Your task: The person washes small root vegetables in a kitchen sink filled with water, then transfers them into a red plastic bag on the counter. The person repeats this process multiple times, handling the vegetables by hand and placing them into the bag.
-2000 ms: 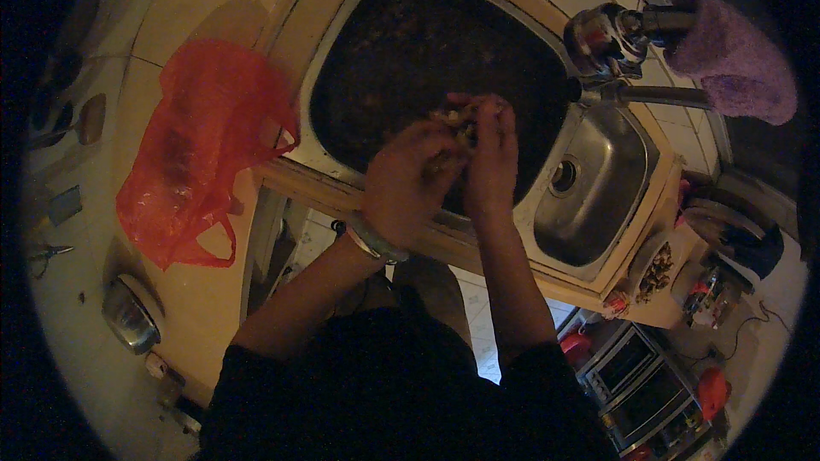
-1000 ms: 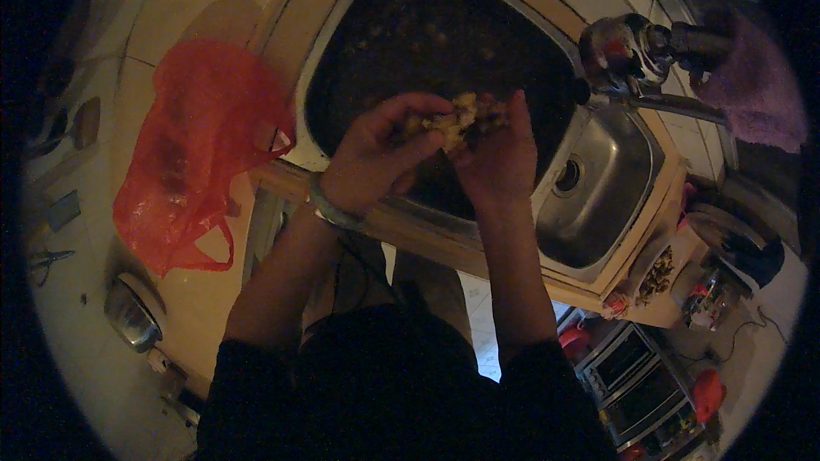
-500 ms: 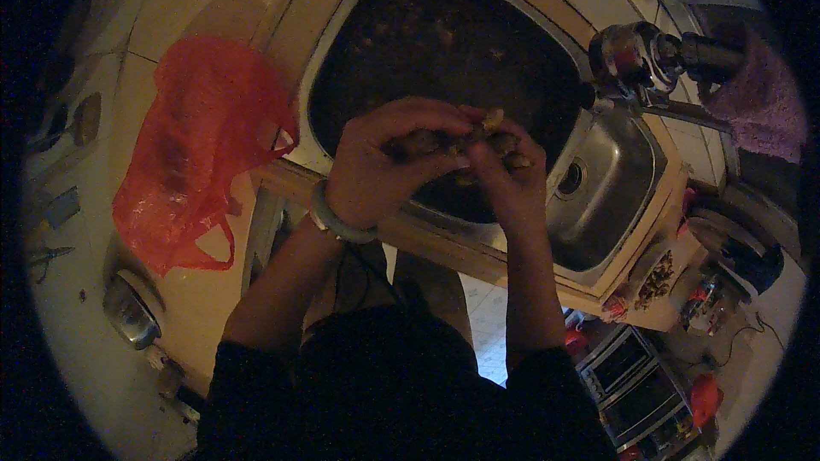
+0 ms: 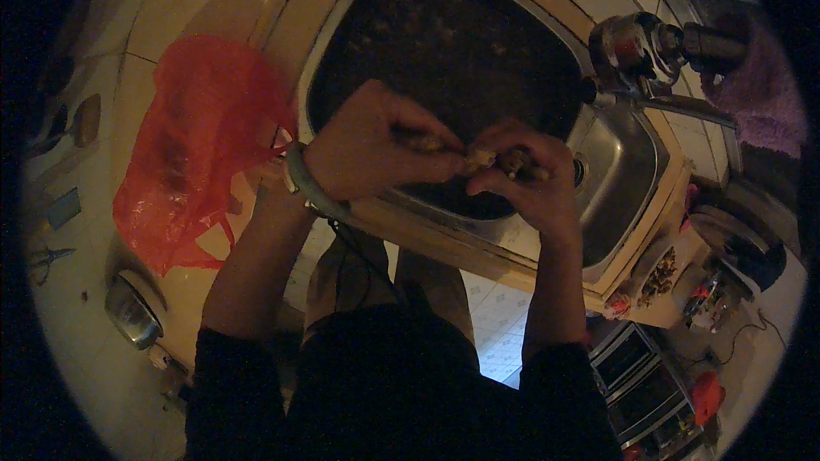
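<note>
Both my hands are raised over the near part of a large sink basin (image 4: pixel 512 235) filled with dark liquid. My left hand (image 4: pixel 363 149), a bangle round its wrist, is closed in a pinch on a small yellowish-brown piece (image 4: pixel 481 158). From the other side, the fingertips of my right hand (image 4: pixel 547 175) meet the same piece. More brownish lumps (image 4: pixel 525 164) sit in the curl of the right fingers. Another pale bit (image 4: pixel 424 143) shows within the left fingers. Dim light hides what kind of food these are.
A red plastic bag (image 4: pixel 201 145) lies on the counter to the left, with a metal bowl (image 4: pixel 132 312) nearer me. At right are a smaller steel basin (image 4: pixel 628 154), a faucet (image 4: pixel 636 47), a purple towel (image 4: pixel 760 111) and a pile of brown bits (image 4: pixel 659 277).
My hands have drawn slightly apart, the left moving left and the right moving right and a little down. Small pieces stay in the fingers.
</note>
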`<state>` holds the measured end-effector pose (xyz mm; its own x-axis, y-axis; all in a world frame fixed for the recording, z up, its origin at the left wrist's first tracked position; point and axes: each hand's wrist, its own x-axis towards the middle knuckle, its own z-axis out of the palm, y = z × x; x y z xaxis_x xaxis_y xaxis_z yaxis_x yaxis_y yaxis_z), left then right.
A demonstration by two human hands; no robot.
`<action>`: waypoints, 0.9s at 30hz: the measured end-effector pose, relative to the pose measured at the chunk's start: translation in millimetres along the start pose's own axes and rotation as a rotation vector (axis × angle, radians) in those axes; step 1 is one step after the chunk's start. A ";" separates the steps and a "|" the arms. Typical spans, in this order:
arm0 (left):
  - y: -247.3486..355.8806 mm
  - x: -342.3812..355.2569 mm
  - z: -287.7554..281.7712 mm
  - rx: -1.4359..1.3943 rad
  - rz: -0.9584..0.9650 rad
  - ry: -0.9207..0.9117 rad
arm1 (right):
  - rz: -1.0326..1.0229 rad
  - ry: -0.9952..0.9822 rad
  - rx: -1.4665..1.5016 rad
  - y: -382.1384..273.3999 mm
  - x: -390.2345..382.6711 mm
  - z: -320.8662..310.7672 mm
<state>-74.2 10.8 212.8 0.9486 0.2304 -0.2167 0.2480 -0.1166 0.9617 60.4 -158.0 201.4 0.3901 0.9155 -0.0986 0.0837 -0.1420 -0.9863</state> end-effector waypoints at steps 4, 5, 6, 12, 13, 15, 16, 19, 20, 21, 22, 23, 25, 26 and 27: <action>-4.3 -0.6 -0.7 -0.033 -0.032 -0.017 | 0.057 -0.012 -0.021 -2.2 0.2 0.1; -5.7 -0.7 -0.5 -0.065 -0.079 -0.032 | 0.087 -0.020 -0.002 -2.0 -0.1 0.6; -7.2 -0.8 -0.4 -0.102 -0.109 -0.042 | 0.117 -0.022 0.020 -1.3 -0.2 0.9; -12.0 -0.8 -0.4 -0.306 -0.211 -0.086 | 0.221 -0.042 0.313 5.8 -0.9 2.4; -12.0 -1.4 -1.8 -0.309 -0.259 -0.107 | 0.227 -0.066 0.284 6.5 -0.7 2.5; -12.1 -2.4 -5.4 -0.203 -0.176 -0.137 | 0.204 -0.088 0.241 6.5 0.2 2.5; -12.4 -2.6 -6.6 -0.155 -0.109 -0.147 | 0.202 -0.096 0.220 6.3 1.4 2.3; -14.9 -1.5 -7.7 -0.176 -0.130 -0.166 | 0.204 -0.112 0.152 3.8 4.5 2.4; -16.2 -0.9 -7.3 -0.176 -0.150 -0.176 | 0.219 -0.139 0.118 3.1 5.7 2.2; -17.6 -0.2 -6.8 -0.182 -0.156 -0.184 | 0.201 -0.161 0.104 2.9 6.5 1.9; -19.2 0.1 -6.2 -0.189 -0.161 -0.193 | 0.214 -0.196 0.106 2.9 6.5 1.6; -21.1 0.4 -6.2 -0.196 -0.170 -0.216 | 0.194 -0.227 0.126 3.6 5.6 1.1; -26.2 0.2 -6.3 -0.206 -0.213 -0.260 | 0.146 -0.244 0.144 8.6 3.8 0.4; -29.5 -0.7 -5.3 -0.231 -0.225 -0.254 | 0.120 -0.231 0.142 13.3 3.0 0.5; -33.7 -1.9 -3.8 -0.254 -0.260 -0.244 | 0.098 -0.230 0.136 19.3 1.9 0.4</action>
<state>-85.1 18.0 181.5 0.8871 -0.0183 -0.4612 0.4577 0.1637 0.8739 62.3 -158.9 182.1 0.1705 0.9635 -0.2065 -0.0741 -0.1964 -0.9777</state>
